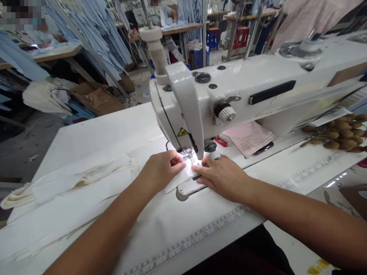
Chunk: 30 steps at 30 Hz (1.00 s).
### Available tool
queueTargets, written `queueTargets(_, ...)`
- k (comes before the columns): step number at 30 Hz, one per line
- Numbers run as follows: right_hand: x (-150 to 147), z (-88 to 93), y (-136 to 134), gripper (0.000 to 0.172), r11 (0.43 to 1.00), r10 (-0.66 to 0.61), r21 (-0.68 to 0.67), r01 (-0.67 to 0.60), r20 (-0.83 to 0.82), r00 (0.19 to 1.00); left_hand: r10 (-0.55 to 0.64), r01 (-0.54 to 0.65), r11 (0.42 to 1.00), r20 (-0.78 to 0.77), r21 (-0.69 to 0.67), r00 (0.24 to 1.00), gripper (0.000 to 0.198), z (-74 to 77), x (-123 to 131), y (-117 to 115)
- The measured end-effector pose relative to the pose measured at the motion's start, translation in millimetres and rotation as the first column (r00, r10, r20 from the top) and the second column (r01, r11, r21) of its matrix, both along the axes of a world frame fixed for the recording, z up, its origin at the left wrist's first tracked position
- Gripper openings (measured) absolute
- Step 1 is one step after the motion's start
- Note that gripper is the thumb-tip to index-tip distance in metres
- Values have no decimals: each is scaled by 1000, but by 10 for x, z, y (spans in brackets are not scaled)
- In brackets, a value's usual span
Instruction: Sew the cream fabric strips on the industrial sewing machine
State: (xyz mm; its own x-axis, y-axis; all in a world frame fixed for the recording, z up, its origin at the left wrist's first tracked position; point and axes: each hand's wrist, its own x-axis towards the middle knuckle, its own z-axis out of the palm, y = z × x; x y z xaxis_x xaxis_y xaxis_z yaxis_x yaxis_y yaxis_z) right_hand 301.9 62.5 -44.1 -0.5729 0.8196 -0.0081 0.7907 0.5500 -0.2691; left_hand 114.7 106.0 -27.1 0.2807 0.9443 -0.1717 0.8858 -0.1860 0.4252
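A small piece of white cloth [183,176] lies right under my fingers, at the metal foot [187,156] of the sewing machine. My left hand [160,170] is on the near left side of the foot. Its fingers are bent and press down on the cloth. My right hand [220,177] is just to the right of the foot. Its fingers reach out flat and hold the cloth down too. My two hands are close, with the cloth between them.

The big white sewing machine [229,84] stands up just past my hands. A round dial [226,114] sits on it, up past my right hand. Past that same hand there is a pink checked cloth [250,137] and a bunch of small brown fruit [341,131].

Long white cloth strips [65,183] lie on the white table [86,133] to the left of my left hand. A ruler strip [195,238] runs along the table edge, near my arms. Far past my hands, a person [164,11] stands at another table, and blue shirts [100,38] hang up.
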Motion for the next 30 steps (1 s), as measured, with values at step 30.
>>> queueTargets(30, 233, -57, 29, 27, 988, 142, -15, -151, -259, 955, -660, 617, 631, -93, 469, 746, 23, -175, -170, -265)
